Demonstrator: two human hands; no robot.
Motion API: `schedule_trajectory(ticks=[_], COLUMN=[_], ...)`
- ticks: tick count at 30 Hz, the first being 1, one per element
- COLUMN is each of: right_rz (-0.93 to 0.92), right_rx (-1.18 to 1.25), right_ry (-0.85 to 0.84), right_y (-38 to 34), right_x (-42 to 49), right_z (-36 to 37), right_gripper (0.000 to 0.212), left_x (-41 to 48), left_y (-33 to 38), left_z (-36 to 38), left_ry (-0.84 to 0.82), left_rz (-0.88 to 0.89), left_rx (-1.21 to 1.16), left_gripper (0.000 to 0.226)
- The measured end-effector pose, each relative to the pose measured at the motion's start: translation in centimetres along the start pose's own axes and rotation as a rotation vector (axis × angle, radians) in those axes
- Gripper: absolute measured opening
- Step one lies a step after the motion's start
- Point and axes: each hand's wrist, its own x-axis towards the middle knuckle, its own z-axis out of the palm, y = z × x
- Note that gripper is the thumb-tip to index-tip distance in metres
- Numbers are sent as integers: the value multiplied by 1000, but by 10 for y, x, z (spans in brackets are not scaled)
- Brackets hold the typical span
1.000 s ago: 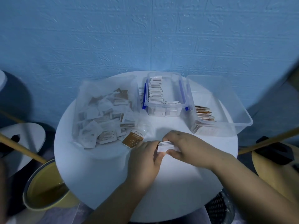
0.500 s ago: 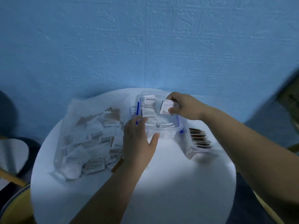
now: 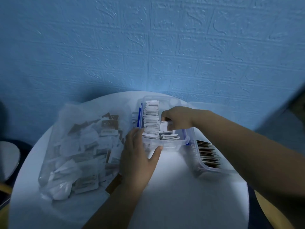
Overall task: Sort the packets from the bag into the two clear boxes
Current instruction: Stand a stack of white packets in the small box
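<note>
Lowered since half a second ago, your right hand [image 3: 178, 119] holds white packets [image 3: 165, 127] inside the small clear box [image 3: 166, 144], grip closed on them beside the standing row [image 3: 151, 119]. Your left hand [image 3: 140, 156] rests against that box's near corner, grip wide. The bag [image 3: 74, 154] lies left on the desk [image 3: 181, 204]; the second clear box [image 3: 202, 166] with brown packets [image 3: 208, 152] sits right.

Looks like a corner of somebody's home: blue embossed brick-pattern wall [image 3: 148, 47] (those foam wallpaper panels, I think), a small round white table [image 3: 181, 195], and a household clip-lid clear box [image 3: 168, 145] of packets [image 3: 151, 119].
</note>
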Motion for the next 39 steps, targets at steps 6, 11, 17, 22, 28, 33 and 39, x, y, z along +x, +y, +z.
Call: schedule_trajectory(ticks=[6, 11, 17, 22, 28, 33, 39], right_rz=[-3, 14, -4, -11, 21, -46, -364], right_rx=[88, 178, 281, 273, 247, 328, 509], right_ry=[-134, -239, -249, -238, -200, 136, 228], right_y=[2, 1, 5, 3, -3, -22, -105], right_x=[2, 2, 1, -1, -6, -30, -73], right_z=[-10, -18, -18, -17, -20, -31, -7], right_gripper=[35, 26, 20, 14, 19, 16, 13], left_x=[0, 0, 0, -1, 1, -4, -45], left_y=[1, 0, -1, 0, 4, 18, -12], left_z=[-1, 0, 1, 0, -11, -50, -122], left_ry=[4, 10, 13, 2, -83, 13, 70], left_rz=[0, 3, 11, 1, -9, 62, -21], left_rx=[2, 5, 36, 30, 15, -27, -8], left_gripper=[58, 58, 60, 61, 61, 42, 18])
